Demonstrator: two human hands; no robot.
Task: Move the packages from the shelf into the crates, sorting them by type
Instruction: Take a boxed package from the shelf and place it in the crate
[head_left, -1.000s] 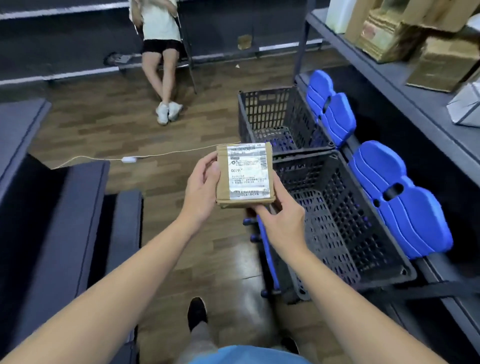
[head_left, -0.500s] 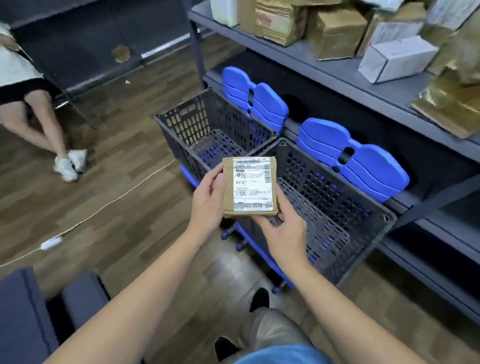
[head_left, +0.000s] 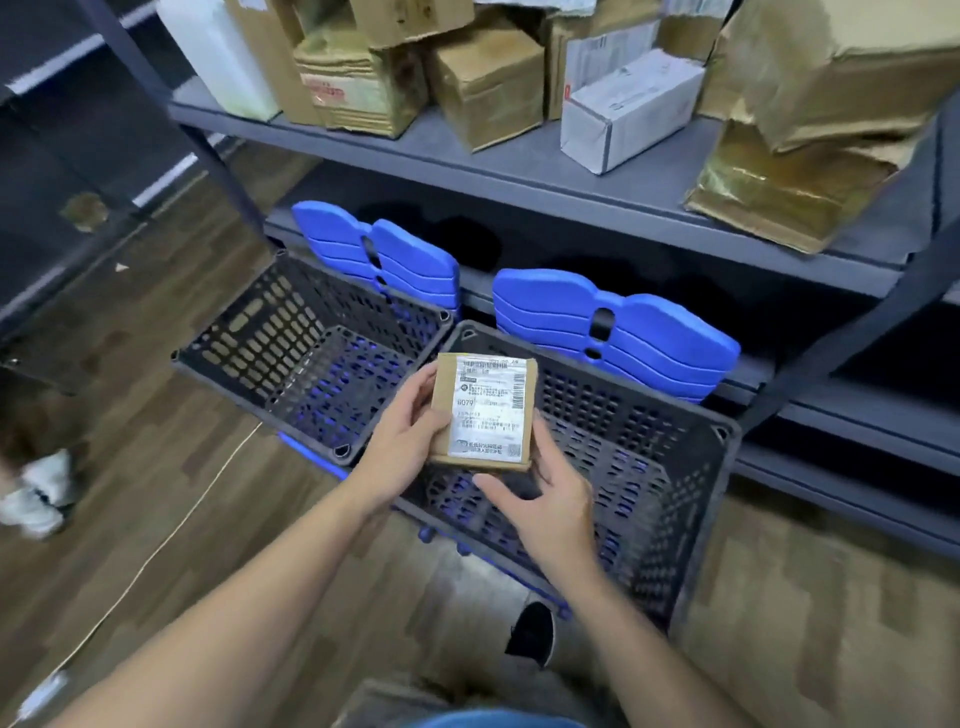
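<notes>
Wooden floor (head_left: 156, 467) below a parcel-laden shelf (head_left: 467, 156): my left hand (head_left: 400, 447) and right hand (head_left: 545, 499), fingers curled, hold a labelled cardboard box (head_left: 483, 415) above the right crate (head_left: 649, 410). Sorting step; next, I judge, lower and release.

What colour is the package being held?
The package is brown cardboard, with a white printed barcode label on its face; the head view shows it best.

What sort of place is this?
Probably a parcel sorting room: a grey metal shelf piled with brown cardboard boxes, two black perforated plastic crates below, and a small cardboard parcel bearing a shipping label.
</notes>
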